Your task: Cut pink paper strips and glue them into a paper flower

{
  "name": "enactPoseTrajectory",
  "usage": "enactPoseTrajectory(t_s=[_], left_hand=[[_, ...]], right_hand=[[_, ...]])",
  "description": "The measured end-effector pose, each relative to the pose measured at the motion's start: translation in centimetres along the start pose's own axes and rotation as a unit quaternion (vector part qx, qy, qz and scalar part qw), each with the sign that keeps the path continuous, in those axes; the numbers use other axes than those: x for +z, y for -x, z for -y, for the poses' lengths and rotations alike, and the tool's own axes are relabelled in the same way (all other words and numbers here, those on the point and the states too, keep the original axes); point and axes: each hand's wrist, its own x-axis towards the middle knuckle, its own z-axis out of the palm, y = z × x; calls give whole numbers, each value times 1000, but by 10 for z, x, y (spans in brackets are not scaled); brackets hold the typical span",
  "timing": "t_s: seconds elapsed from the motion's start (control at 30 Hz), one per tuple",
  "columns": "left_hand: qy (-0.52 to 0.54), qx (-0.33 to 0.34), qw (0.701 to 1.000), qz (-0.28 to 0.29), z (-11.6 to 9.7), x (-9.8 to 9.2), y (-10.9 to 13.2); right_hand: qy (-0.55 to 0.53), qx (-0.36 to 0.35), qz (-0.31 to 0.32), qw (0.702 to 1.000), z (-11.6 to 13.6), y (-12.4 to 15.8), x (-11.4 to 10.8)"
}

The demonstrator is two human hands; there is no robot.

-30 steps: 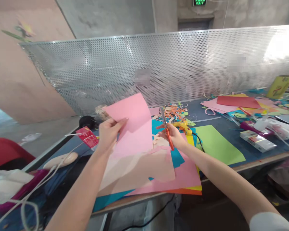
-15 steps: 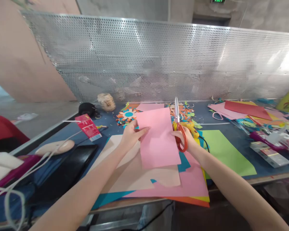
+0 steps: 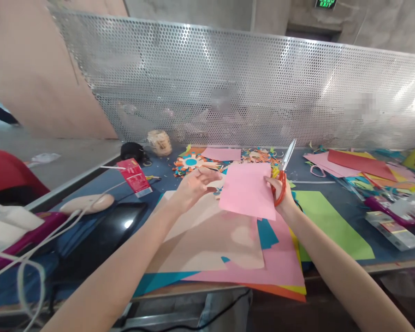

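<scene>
Scissors (image 3: 282, 177) and a pink piece of paper (image 3: 247, 189) share the right hand (image 3: 284, 196) in the head view, and that double load looks like the main source of risk. With only one edge of the paper pinched by this hand, the sheet could swing, droop or slip if the thumb eases off. The blades point up and away, just beside the paper's far right corner; a careless turn of the wrist might nick or crease it.

The left hand (image 3: 196, 186) holds nothing, its fingers loosely spread and curved toward the sheet's left edge. Whether a fingertip brushes that edge is hard to tell, but there is no grip, so this side of the paper goes unsupported.

As for place, the pink piece is between the two hands, raised above a large beige sheet (image 3: 204, 249). A teal scrap (image 3: 268, 234) lies nearer the body, below the right hand. Beyond the left hand sits a paper flower (image 3: 191, 162); a green sheet (image 3: 332, 226) is to the right hand's right.
</scene>
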Motion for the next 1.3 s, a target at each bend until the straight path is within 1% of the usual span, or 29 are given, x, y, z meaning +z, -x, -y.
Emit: enactPoseTrajectory(t_s=[0.03,0.1,0.13,0.17,0.2,0.3,0.33,0.37,0.4,0.47,0.57,0.63,0.67,0.7,0.77,0.87,0.97,1.07,1.13,1.2,1.3], left_hand=[[1,-4,1000,-1,1,1,0],[-8,-26,999,-31,6,1,0],[-11,-47,998,-41,8,1,-1],[-9,-72,997,-35,11,1,0],[-1,-101,995,-9,14,1,0],[13,-157,982,108,17,5,6],[-1,-162,979,125,17,8,8],[-25,-163,978,124,16,11,10],[-53,-160,980,107,15,14,12],[-108,-144,982,50,13,18,13],[-150,-97,984,-24,13,17,10],[-159,-60,984,-59,14,13,7],[-159,-42,984,-73,14,11,6],[-156,-29,984,-81,14,10,5],[-152,-31,985,-71,14,7,5],[-145,-97,984,-32,14,7,6],[-118,-142,982,-34,15,7,6],[-83,-140,985,-55,18,5,3],[-54,-109,989,-90,20,2,0],[-9,-54,989,-140,21,0,-2],[64,37,974,-212,16,-2,-6]], right_hand=[[-1,-8,5,1000,-1,-1,0],[3,-24,8,1000,-3,-2,0],[9,-29,13,999,-4,-3,1],[18,-32,22,999,-6,-3,1],[28,-36,32,998,-7,-2,1],[70,-52,73,994,-8,3,2],[84,-62,85,991,-8,6,3],[100,-72,98,988,-7,8,4],[117,-87,103,984,-6,11,5],[162,-101,112,975,-3,16,8],[183,-67,118,974,0,21,11],[186,-36,131,973,0,22,11],[194,-32,137,971,-1,22,11],[206,-40,142,967,-2,21,10],[242,-83,141,956,-4,18,8],[296,-154,117,936,-8,14,5],[298,-165,108,934,-10,12,4],[271,-165,128,940,-7,14,4],[262,-152,141,943,-5,16,4],[265,-125,151,944,-3,17,3],[292,-90,162,938,-1,16,2]])
